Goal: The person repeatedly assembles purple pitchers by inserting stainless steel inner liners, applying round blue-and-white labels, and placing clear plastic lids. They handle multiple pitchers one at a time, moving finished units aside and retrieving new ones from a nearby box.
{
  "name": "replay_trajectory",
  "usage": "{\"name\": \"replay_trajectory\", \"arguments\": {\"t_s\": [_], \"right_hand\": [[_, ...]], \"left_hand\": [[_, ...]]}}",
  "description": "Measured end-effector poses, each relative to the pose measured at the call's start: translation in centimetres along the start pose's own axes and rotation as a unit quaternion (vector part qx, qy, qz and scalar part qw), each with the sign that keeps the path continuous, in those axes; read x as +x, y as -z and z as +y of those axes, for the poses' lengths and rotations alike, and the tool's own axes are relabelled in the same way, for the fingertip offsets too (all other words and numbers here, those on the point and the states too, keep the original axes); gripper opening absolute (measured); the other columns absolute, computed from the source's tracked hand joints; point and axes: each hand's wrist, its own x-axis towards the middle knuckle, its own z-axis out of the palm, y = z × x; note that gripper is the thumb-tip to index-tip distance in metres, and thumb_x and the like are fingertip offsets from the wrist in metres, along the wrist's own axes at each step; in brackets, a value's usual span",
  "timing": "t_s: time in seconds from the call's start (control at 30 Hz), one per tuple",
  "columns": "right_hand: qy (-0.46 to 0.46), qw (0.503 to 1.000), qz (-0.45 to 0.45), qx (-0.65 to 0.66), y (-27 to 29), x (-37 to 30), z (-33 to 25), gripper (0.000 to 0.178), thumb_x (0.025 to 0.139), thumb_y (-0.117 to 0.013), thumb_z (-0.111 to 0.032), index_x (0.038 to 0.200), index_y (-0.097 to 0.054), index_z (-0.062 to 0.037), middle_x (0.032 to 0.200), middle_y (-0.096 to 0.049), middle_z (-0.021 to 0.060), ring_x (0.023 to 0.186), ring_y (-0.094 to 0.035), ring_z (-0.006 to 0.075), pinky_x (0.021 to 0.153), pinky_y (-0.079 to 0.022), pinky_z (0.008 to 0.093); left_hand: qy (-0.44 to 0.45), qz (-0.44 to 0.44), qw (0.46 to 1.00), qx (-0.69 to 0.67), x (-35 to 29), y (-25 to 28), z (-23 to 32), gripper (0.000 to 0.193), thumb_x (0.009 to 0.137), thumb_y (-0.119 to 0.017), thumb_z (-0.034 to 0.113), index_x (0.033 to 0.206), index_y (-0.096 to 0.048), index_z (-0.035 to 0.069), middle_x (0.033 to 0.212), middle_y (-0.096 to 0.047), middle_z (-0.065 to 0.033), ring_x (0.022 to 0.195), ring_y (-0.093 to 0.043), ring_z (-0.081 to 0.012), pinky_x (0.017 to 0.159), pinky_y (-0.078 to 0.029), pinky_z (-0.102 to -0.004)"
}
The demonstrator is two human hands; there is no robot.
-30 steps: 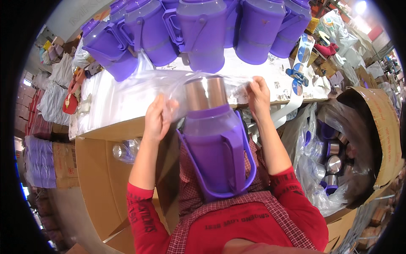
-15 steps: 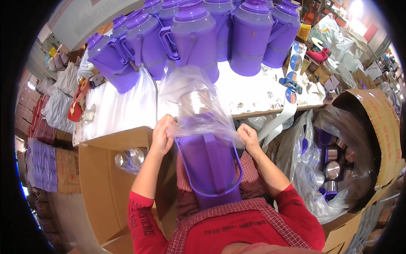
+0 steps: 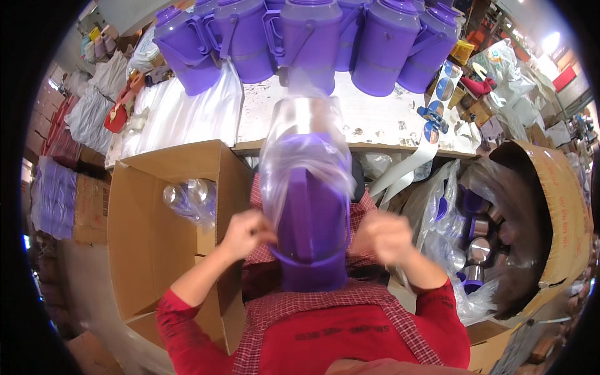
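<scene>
A purple jug (image 3: 306, 272) with a long upright handle lies tilted against my lap, its base toward me. A clear plastic bag (image 3: 275, 164) covers its far part, including a shiny silver section (image 3: 306, 115). My left hand (image 3: 249, 234) is beside the jug's left side, fingers pinched at the bag's edge. On the other side, my right hand (image 3: 384, 237) is curled in a fist by the bag's right edge, smeared by motion. The bag's lower hem is blurred near both hands.
Several purple jugs (image 3: 309, 47) line the far side of the white table (image 3: 256, 125). Flat clear bags (image 3: 187, 112) and a label roll strip (image 3: 431, 131) lie there. An open carton (image 3: 162, 250) stands left, another box (image 3: 565, 212) with silver-and-purple parts at right.
Both hands have come down toward me along the jug, drawing the bag further over it. The whole view has shifted, bringing the table lower and the left carton's bagged silver pieces more into sight.
</scene>
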Motion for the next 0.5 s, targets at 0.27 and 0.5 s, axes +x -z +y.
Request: {"name": "replay_trajectory", "arguments": {"t_s": [0.27,0.5], "right_hand": [[-0.253,0.92,0.068,-0.292,-3.9,3.1,6.3,0.066,0.078,-0.069,-0.008,0.138,-0.041,-0.0004,0.142,-0.04,0.0215,0.128,-0.042,0.038,0.106,-0.035,0.0472],[-0.28,0.885,0.183,-0.323,-3.3,-0.5,9.6,0.018,0.088,-0.059,-0.004,0.105,-0.063,0.0011,0.092,-0.066,0.0134,0.091,-0.064,0.0283,0.084,-0.049,0.0389]], "left_hand": [[0.082,0.245,0.899,-0.353,6.3,-0.3,2.4,0.03,0.097,-0.056,0.023,0.11,-0.066,-0.002,0.112,-0.06,-0.0045,0.099,-0.057,-0.015,0.087,-0.048,-0.0302],[-0.253,-0.105,0.961,0.033,5.8,-0.6,5.6,0.018,0.077,-0.073,0.007,0.094,-0.074,0.011,0.083,-0.06,-0.005,0.074,-0.06,-0.0219,0.065,-0.049,-0.0317]]}}
